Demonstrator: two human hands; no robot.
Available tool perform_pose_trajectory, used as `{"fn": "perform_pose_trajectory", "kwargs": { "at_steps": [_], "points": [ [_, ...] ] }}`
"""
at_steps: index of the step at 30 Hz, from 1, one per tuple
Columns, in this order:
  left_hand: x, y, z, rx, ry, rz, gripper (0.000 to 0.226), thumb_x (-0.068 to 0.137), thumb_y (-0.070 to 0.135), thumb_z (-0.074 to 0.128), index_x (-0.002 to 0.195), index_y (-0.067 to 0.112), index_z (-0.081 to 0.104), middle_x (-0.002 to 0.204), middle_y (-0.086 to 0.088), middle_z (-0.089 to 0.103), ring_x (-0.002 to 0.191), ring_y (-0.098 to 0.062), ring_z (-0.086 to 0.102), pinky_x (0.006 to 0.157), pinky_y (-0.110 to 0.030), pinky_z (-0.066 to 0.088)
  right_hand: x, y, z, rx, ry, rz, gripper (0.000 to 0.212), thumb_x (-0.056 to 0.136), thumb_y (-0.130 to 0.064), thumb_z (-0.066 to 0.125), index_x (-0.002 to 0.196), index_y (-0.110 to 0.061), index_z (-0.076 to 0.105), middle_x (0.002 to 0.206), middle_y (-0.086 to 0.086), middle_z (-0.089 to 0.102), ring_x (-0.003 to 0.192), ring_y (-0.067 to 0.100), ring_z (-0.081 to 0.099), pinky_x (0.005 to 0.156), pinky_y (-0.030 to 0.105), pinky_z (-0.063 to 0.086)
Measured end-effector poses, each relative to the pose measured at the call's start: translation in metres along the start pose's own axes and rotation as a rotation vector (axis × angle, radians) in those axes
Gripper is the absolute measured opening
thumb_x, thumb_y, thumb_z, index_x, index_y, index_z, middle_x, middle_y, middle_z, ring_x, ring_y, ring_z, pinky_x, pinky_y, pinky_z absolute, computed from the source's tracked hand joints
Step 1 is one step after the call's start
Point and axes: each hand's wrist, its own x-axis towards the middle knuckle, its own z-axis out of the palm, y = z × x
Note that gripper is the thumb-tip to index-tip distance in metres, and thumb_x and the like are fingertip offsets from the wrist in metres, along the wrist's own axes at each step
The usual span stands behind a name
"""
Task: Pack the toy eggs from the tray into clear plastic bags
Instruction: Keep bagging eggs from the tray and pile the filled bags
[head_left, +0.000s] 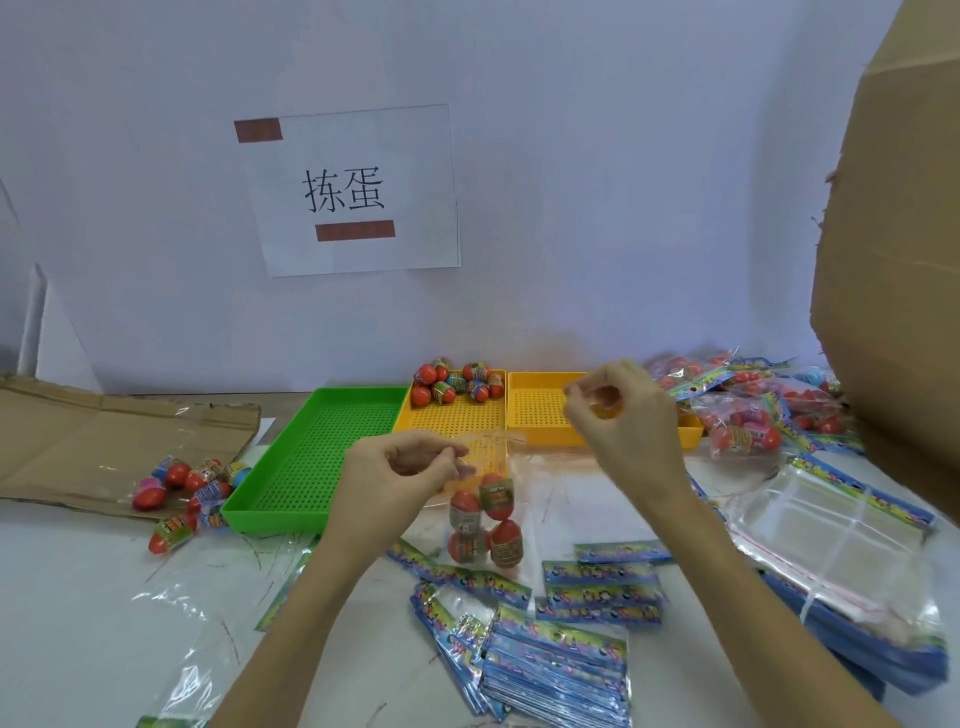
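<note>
A clear plastic bag (514, 499) with several red toy eggs (483, 525) inside hangs above the table's middle. My left hand (395, 478) pinches the bag's top edge on the left. My right hand (618, 415) is raised further right with curled fingers pinching a thin clear strip near the bag's top; what it holds is blurred. More red toy eggs (457, 384) sit at the back of the middle yellow tray (452, 421).
An empty green tray (311, 452) lies left, another yellow tray (540, 410) right. Loose eggs (182, 488) lie on cardboard at left. Filled bags (748, 410) pile at the back right. Stacks of empty printed bags (561, 660) and clear bags (841, 545) cover the front. A large cardboard box (893, 260) stands right.
</note>
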Motion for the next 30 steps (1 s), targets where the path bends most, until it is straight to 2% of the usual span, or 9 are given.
{"fn": "perform_pose_trajectory", "kwargs": {
  "at_steps": [2,4,6,8,10,14,21,27,30],
  "points": [
    [0.0,0.001,-0.001,-0.035,-0.016,-0.029,0.018,0.097,0.001,0.069,0.093,0.013,0.082,0.082,-0.003,0.081,0.082,-0.019,0.08,0.072,-0.025,0.062,0.003,0.007,-0.009,0.019,-0.019,0.004,0.007,0.096,-0.016,0.072,0.092,-0.011,0.074,0.088,-0.001,0.067,0.085,0.021,0.064,0.08,0.04,0.054],
    [0.0,0.002,0.001,-0.031,-0.017,-0.035,0.017,0.098,0.003,0.07,0.094,0.014,0.082,0.082,-0.003,0.081,0.08,-0.022,0.08,0.074,-0.031,0.065,-0.002,-0.002,-0.004,0.057,-0.025,-0.102,0.009,0.097,-0.017,0.071,0.099,-0.011,0.077,0.092,-0.001,0.069,0.086,0.012,0.063,0.08,0.03,0.052],
    [0.0,0.001,0.003,-0.021,-0.014,-0.034,0.017,0.098,0.004,0.07,0.094,0.015,0.082,0.082,-0.002,0.081,0.079,-0.023,0.079,0.072,-0.032,0.065,-0.011,-0.018,0.008,0.076,-0.037,-0.271,0.011,0.097,-0.017,0.07,0.104,-0.012,0.078,0.096,-0.001,0.066,0.091,0.011,0.061,0.083,0.02,0.047],
    [0.001,0.001,0.003,-0.028,-0.015,-0.022,0.017,0.098,0.005,0.07,0.095,0.016,0.082,0.081,-0.002,0.081,0.077,-0.021,0.079,0.069,-0.03,0.063,-0.019,-0.03,0.021,0.053,-0.094,-0.419,0.016,0.097,-0.024,0.069,0.105,-0.013,0.078,0.1,0.001,0.065,0.097,0.016,0.06,0.087,0.021,0.047],
    [0.001,0.0,0.002,-0.013,-0.013,0.015,0.018,0.098,0.005,0.071,0.097,0.018,0.082,0.081,-0.001,0.081,0.074,-0.018,0.078,0.067,-0.026,0.062,-0.027,-0.035,0.032,-0.017,-0.151,-0.482,0.02,0.095,-0.029,0.072,0.104,-0.013,0.078,0.101,0.003,0.066,0.099,0.02,0.06,0.088,0.028,0.05],
    [0.002,-0.003,0.002,0.061,-0.08,0.082,0.018,0.099,0.009,0.07,0.106,0.021,0.082,0.086,0.002,0.081,0.074,-0.018,0.077,0.069,-0.028,0.062,-0.029,-0.029,0.035,-0.069,-0.18,-0.472,0.018,0.091,-0.022,0.079,0.104,-0.01,0.079,0.098,0.005,0.07,0.095,0.027,0.062,0.083,0.041,0.054],
    [-0.002,-0.001,0.007,0.227,-0.059,0.227,0.029,0.096,0.014,0.074,0.102,0.042,0.076,0.086,0.02,0.079,0.07,-0.006,0.076,0.068,-0.026,0.062,-0.024,-0.026,0.03,-0.014,-0.276,-0.416,0.005,0.091,-0.011,0.077,0.095,-0.008,0.079,0.092,0.002,0.072,0.088,0.023,0.061,0.078,0.031,0.051],
    [-0.002,-0.004,0.005,0.297,-0.052,0.27,0.019,0.094,0.012,0.077,0.107,0.023,0.084,0.085,0.02,0.079,0.071,-0.009,0.075,0.067,-0.031,0.062,-0.024,-0.021,0.029,0.062,-0.366,-0.312,0.004,0.095,-0.013,0.073,0.098,-0.012,0.077,0.093,-0.002,0.07,0.091,0.02,0.059,0.076,0.031,0.05],
    [-0.003,-0.004,0.004,0.327,-0.061,0.307,0.021,0.093,0.01,0.079,0.107,0.023,0.084,0.087,0.02,0.079,0.071,-0.008,0.074,0.066,-0.028,0.061,-0.024,-0.02,0.029,0.015,-0.37,-0.346,0.003,0.095,-0.01,0.072,0.097,-0.011,0.075,0.092,-0.001,0.069,0.089,0.018,0.056,0.076,0.024,0.045]
  ]
}}
